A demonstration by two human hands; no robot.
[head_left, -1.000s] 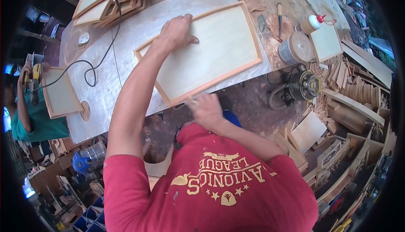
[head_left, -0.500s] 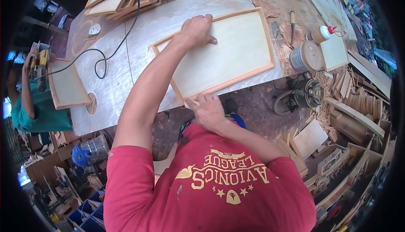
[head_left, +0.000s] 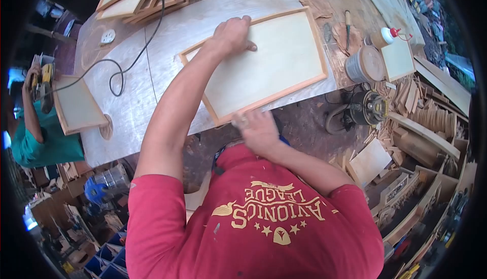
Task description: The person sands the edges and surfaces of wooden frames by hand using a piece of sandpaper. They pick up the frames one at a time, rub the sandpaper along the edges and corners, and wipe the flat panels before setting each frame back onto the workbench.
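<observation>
A framed wooden panel [head_left: 264,63] lies flat on the pale plywood bench [head_left: 152,91], one corner jutting past the bench's near edge. The person's left hand [head_left: 232,34] presses down on the far long rail of that panel, fingers curled over the frame and thumb stretched onto the light inset. The right hand [head_left: 256,129] is at the panel's near corner, closed around something small and pale; it is blurred, so I cannot tell what it grips or whether it touches the frame. The two hands are well apart, one on each long side of the panel.

Beyond the panel's right end stand a round tin [head_left: 365,65] and a glue bottle [head_left: 381,36] with a red tip, with a chisel [head_left: 347,25] lying near them. Below the tin, off the bench, sits a router [head_left: 368,109]. A black cord [head_left: 127,63] snakes across the bench left of the panel. Farther left, another person in a green shirt [head_left: 43,144] holds a yellow power tool [head_left: 44,83] beside a smaller framed panel [head_left: 76,106].
</observation>
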